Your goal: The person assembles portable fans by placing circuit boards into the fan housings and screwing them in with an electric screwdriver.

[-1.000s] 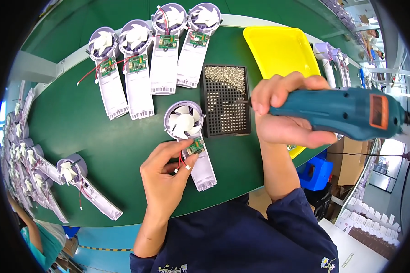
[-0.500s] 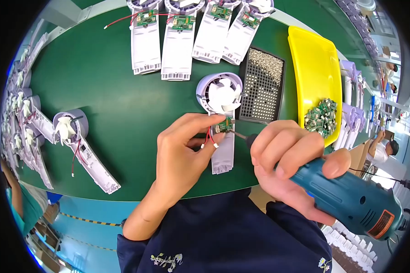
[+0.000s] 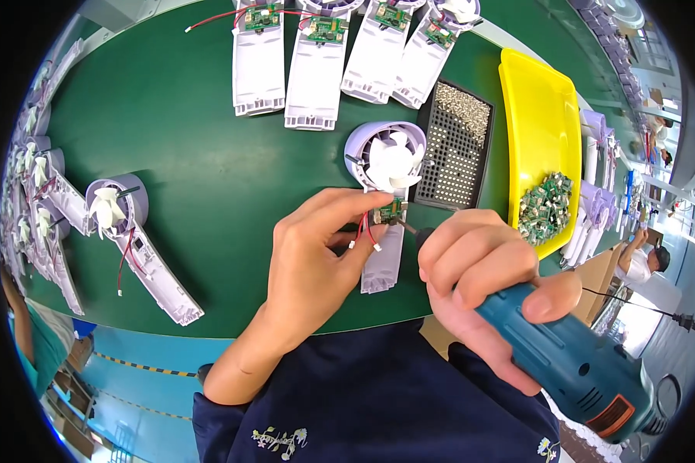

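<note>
My right hand [image 3: 486, 270] is wrapped round a teal electric screwdriver [image 3: 564, 347], whose thin bit points left at a small green circuit board [image 3: 391, 211]. The bit's tip meets the board's lower right edge, though the exact contact is too small to make out. With finger and thumb, my left hand [image 3: 316, 258] pinches the board against the white handle of a fan housing [image 3: 381, 266]. Red and black wires with small white plugs hang from the board beside my fingers. A white-bladed fan [image 3: 394, 160] sits in the housing's round lilac end, pointing away from me.
A black screw tray [image 3: 454, 147] lies just right of the fan. Beyond it stands a yellow bin [image 3: 544, 116] with a heap of circuit boards [image 3: 546, 208]. Several housings with boards [image 3: 314, 85] line the far side; another fan housing [image 3: 158, 274] lies at left. Co-workers sit at right.
The screwdriver's rear end has swung down and to the left, with its tip still at the board. My left hand keeps its pinch. The whole view has shifted slightly.
</note>
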A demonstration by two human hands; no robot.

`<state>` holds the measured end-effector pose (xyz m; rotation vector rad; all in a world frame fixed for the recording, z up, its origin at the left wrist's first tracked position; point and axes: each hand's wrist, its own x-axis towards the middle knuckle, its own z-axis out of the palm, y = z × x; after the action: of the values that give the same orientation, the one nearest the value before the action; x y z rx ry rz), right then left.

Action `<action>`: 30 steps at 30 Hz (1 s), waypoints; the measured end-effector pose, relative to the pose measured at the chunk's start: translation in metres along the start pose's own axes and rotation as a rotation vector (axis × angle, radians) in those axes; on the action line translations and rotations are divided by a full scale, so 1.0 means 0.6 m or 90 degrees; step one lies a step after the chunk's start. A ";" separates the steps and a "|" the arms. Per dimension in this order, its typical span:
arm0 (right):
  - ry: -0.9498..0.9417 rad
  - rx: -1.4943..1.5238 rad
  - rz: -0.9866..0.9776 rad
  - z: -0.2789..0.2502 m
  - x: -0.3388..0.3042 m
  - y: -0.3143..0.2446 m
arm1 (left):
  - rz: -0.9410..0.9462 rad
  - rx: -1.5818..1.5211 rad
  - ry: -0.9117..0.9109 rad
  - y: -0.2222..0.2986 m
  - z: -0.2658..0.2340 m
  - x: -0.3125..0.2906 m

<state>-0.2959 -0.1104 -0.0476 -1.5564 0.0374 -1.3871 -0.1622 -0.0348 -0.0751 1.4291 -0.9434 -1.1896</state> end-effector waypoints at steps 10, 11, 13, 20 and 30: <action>-0.022 -0.001 0.025 0.000 0.004 -0.006 | 0.023 0.015 -0.020 0.002 -0.002 0.004; -0.022 -0.003 0.014 0.000 0.002 -0.004 | 0.019 0.010 -0.017 0.003 -0.001 0.003; 0.006 0.006 0.009 0.004 0.003 -0.002 | 0.021 0.009 -0.014 0.004 0.000 0.003; 0.028 0.046 -0.009 0.001 -0.010 0.005 | 0.027 0.021 -0.007 -0.001 0.002 -0.001; -0.043 0.045 0.017 -0.002 -0.009 0.006 | 0.021 0.007 -0.009 -0.001 0.001 -0.004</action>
<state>-0.2967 -0.1096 -0.0541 -1.5372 -0.0324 -1.3004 -0.1634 -0.0328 -0.0753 1.4100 -0.9804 -1.1736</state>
